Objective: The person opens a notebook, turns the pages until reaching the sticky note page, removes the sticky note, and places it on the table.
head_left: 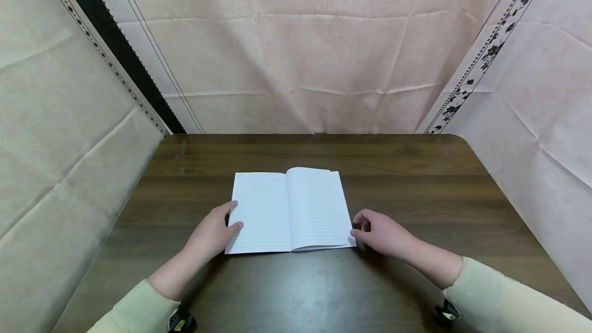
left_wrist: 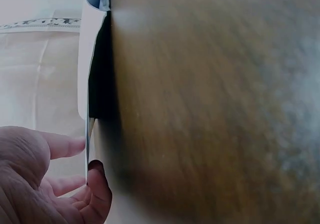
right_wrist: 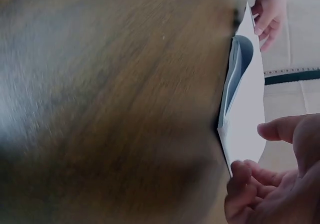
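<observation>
Expect a light, floppy, easily creased book (head_left: 261,215) open on the tabletop (head_left: 296,292), pinched along its left by the left grip (head_left: 211,233); cannot tell whether by the right grip (head_left: 381,233); hold both sides

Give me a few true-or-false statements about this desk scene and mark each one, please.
1. The notebook lies open on the table. True.
2. The right page is filled with drawings. False: it shows ruled lines.
3. The left hand holds the notebook's left side. True.
4. The table is white. False: it is brown.
5. The right hand is at the notebook's right edge. True.
6. The right sleeve is black. False: it is pale green.
</observation>
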Motion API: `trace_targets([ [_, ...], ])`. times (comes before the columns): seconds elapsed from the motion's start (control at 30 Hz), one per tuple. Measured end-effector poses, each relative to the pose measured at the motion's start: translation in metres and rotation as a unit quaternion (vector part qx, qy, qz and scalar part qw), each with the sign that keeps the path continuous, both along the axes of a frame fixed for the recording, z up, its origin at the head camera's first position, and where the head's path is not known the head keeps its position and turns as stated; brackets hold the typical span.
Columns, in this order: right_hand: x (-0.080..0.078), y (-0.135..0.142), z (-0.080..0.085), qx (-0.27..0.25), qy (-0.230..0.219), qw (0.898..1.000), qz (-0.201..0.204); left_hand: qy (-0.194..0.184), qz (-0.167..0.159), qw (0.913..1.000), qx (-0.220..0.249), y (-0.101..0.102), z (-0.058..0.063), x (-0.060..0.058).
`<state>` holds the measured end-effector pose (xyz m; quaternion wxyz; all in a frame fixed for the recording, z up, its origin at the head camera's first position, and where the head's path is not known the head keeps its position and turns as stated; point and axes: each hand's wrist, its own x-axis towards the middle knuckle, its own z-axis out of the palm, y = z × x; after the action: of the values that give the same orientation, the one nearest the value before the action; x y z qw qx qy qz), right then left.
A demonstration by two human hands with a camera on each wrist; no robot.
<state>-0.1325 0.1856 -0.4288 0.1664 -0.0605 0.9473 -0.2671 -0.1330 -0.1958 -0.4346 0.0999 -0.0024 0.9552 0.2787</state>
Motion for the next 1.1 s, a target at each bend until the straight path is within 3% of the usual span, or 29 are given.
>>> trace_targets([
  [0.13,0.002,-0.005,0.001,0.062,0.071,0.994,0.051,-0.001,-0.015,0.9997,-0.018,0.000,-0.001,0.003],
  [0.37,0.006,-0.011,-0.002,0.120,0.169,0.969,0.137,-0.016,-0.022,0.9993,-0.027,0.002,-0.002,0.005],
  [0.63,0.004,-0.014,-0.008,0.173,0.190,0.950,0.176,-0.022,-0.029,0.9985,-0.042,0.003,0.000,0.002],
  [1.1,0.000,-0.012,-0.015,0.185,0.204,0.940,0.203,-0.029,-0.042,0.9961,-0.073,0.007,-0.001,-0.002],
])
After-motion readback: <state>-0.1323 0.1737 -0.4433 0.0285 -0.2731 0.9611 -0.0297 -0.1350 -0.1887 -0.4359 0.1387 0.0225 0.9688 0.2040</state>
